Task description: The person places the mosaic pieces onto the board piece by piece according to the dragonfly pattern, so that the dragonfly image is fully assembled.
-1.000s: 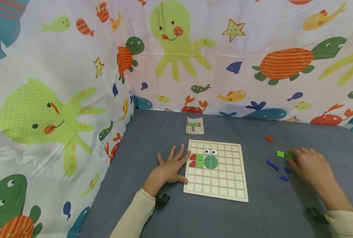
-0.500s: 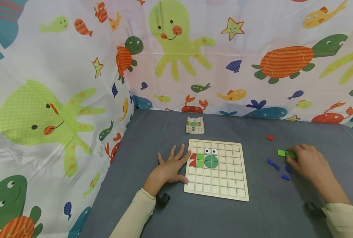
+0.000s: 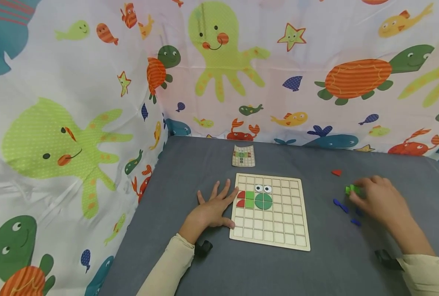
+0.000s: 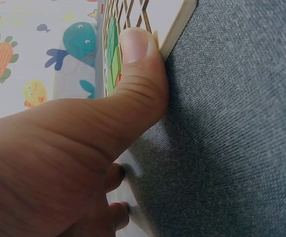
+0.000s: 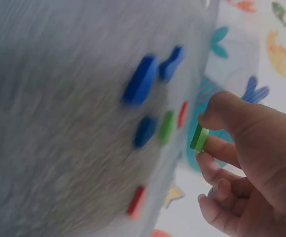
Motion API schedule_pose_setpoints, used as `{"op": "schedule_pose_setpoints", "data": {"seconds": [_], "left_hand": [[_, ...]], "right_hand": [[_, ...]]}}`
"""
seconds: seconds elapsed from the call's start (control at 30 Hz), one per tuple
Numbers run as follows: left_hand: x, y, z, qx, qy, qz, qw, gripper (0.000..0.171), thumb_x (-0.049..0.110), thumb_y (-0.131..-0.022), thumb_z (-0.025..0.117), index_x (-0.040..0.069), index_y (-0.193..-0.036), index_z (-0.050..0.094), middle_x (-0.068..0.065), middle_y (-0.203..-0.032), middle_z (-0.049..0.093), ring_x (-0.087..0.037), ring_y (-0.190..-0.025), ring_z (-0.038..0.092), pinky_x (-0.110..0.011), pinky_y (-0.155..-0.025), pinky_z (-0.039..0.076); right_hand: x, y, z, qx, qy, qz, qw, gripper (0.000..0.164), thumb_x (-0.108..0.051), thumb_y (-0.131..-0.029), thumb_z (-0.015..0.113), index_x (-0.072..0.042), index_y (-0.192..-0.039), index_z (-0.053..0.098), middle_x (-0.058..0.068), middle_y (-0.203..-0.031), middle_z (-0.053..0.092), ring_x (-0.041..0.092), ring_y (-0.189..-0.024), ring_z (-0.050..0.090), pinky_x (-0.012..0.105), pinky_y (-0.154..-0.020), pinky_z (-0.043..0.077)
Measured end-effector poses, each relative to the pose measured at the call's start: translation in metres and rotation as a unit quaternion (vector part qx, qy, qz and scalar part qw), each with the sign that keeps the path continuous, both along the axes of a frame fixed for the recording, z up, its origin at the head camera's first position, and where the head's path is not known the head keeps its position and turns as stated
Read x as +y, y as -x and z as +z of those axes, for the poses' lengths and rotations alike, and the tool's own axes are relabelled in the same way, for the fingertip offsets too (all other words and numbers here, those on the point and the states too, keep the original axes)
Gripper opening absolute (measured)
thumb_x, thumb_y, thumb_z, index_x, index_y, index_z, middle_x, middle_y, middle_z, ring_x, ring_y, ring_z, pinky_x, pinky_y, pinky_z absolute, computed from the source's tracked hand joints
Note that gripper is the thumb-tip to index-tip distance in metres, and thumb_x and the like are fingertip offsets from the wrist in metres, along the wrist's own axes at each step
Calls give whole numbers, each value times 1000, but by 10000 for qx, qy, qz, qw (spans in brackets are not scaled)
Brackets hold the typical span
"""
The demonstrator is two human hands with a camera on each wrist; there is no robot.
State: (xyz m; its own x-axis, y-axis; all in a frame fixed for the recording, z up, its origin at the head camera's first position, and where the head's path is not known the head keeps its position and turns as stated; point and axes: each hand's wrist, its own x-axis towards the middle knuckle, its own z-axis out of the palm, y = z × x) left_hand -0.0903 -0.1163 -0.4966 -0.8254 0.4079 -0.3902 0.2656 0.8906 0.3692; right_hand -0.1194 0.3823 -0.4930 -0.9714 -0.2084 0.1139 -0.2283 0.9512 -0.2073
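- The right hand (image 3: 378, 201) is reaching over the right part of the desk (image 3: 326, 263); its grip is narrowing to a pinch, thumb and fingers holding one green square (image 5: 199, 138) just above the surface.
- A second green piece (image 5: 167, 128) is lying on the desk near that hand.
- A blue piece with a narrow middle (image 3: 340, 206) and two smaller blue pieces (image 3: 355, 222) are resting just beside the hand, toward the desk's right edge.
- A red piece (image 3: 336, 172) is lying farther back, between the hand and the desk's back edge; the right wrist view is showing another red piece (image 5: 137, 202).
- The left hand (image 3: 212, 209) is spreading its fingers flat, its grip wide and holding nothing, with thumb and index fingertip touching the left edge of the wooden grid board (image 3: 286, 222).
- The board is lying flat near the desk's middle, carrying red pieces (image 3: 240, 199), light green squares (image 3: 249, 199), a dark green circle (image 3: 263, 201) and two white eyes (image 3: 263, 188).
- A small patterned card (image 3: 243, 156) is lying between the board and the desk's back edge.
- A curtain with sea animals (image 3: 304, 49) is hanging behind.
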Motion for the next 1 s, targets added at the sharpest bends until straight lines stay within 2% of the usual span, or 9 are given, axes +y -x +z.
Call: {"op": "schedule_pose_setpoints", "data": {"seconds": [0.13,0.3,0.5,0.73,1.0], "left_hand": [[-1,0,1,21,36,-21,10000,119,54,-82,84,32,-172,10,-1,-179,-8,-36,-163,-13,-88,-112,-3],[-2,1,0,0,-62,-20,10000,118,54,-82,84,32,-172,12,-1,-179,-7,-36,-163,-12,-88,-112,-4],[-2,2,0,-1,-40,-46,10000,117,55,-82,83,32,-172,12,-1,-179,-6,-36,-164,-11,-87,-113,-3],[-1,2,0,-45,-14,-3,10000,117,55,-82,83,33,-172,12,0,-179,-7,-35,-163,-12,-87,-113,-3],[-1,2,-1,7,-33,-7,10000,118,55,-81,84,32,-172,13,-1,-179,-6,-36,-164,-11,-87,-113,-2]], "right_hand": [[-27,-5,15,26,-29,78,10000,38,-26,-92,81,3,-115,76,36,-119,64,56,-111,54,75,-88,46],[-60,-10,23,54,147,268,9995,36,-27,-92,81,-1,-115,77,30,-117,66,51,-110,56,70,-81,51],[-96,-13,22,324,393,660,9965,29,-25,-91,81,-4,-111,79,18,-109,71,41,-104,62,63,-76,55],[-130,-14,19,339,423,1079,9927,31,-24,-92,80,-2,-114,77,16,-109,72,38,-106,64,59,-84,57],[-157,-12,9,510,432,1453,9871,26,-23,-92,81,-5,-110,77,10,-103,71,31,-96,64,48,-69,59]]}}
